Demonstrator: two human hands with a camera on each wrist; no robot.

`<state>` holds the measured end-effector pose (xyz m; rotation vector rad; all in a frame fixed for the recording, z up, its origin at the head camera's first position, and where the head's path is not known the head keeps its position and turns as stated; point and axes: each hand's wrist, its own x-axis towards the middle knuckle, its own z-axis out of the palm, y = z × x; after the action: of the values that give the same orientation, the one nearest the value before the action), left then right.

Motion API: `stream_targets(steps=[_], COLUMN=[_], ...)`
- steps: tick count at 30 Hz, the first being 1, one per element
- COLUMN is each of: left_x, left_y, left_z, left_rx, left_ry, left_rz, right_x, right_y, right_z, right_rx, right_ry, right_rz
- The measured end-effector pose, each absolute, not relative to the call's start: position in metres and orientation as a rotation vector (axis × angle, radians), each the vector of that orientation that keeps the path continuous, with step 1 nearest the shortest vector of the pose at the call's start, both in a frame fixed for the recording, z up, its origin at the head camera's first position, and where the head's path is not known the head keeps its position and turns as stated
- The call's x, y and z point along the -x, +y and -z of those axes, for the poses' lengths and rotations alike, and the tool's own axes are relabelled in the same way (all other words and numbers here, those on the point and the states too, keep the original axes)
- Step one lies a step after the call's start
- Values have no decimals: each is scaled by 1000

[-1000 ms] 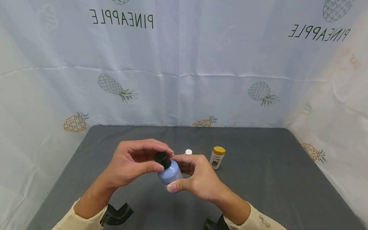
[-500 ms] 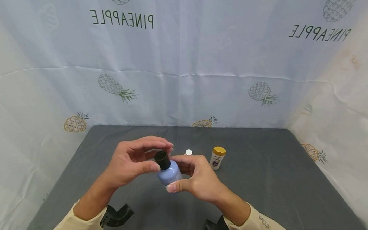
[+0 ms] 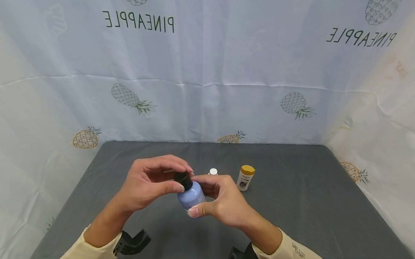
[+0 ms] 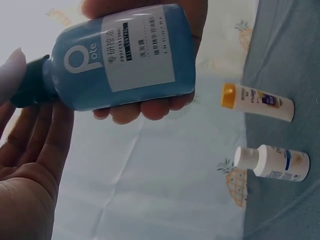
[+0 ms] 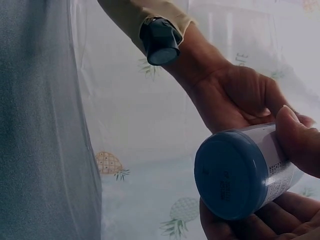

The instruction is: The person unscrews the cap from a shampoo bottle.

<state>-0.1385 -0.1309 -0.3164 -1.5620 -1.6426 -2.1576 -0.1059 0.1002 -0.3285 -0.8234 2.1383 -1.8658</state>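
A translucent blue shampoo bottle [image 3: 192, 197] with a printed label is held tilted above the table, its black cap [image 3: 182, 180] pointing up and left. My right hand [image 3: 229, 202] grips the bottle's body, thumb on the near side and fingers behind. On the cap, my left hand [image 3: 144, 184] pinches with thumb and fingertips. The left wrist view shows the label side of the shampoo bottle [image 4: 125, 55]. Its blue base, with small print, faces the camera in the right wrist view. The cap seems to sit on the bottle's neck.
Behind the right hand, a white bottle with a yellow cap [image 3: 244, 180] stands on the grey table [image 3: 294, 203]. A small white bottle [image 4: 280, 162] stands beside it, mostly hidden by the right hand in the head view. Pineapple-print curtains [image 3: 205, 67] enclose the table.
Half a second ago the left fingers were spread slightly wider around the cap; now they have closed in on it again. The right hand and shampoo bottle have hardly moved.
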Motion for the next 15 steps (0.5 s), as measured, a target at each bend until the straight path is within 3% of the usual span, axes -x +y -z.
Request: stream_targets(steps=[7, 15], left_x=[137, 138], left_y=[-127, -125], left_z=[320, 321], left_rx=[1448, 1511], left_ry=[-1731, -1697], left_rz=[2159, 2165], right_x=[106, 106], right_y=[101, 101], right_z=[329, 327], right_rx=[815, 781], right_ry=[2149, 2149], right_rz=[1857, 1859])
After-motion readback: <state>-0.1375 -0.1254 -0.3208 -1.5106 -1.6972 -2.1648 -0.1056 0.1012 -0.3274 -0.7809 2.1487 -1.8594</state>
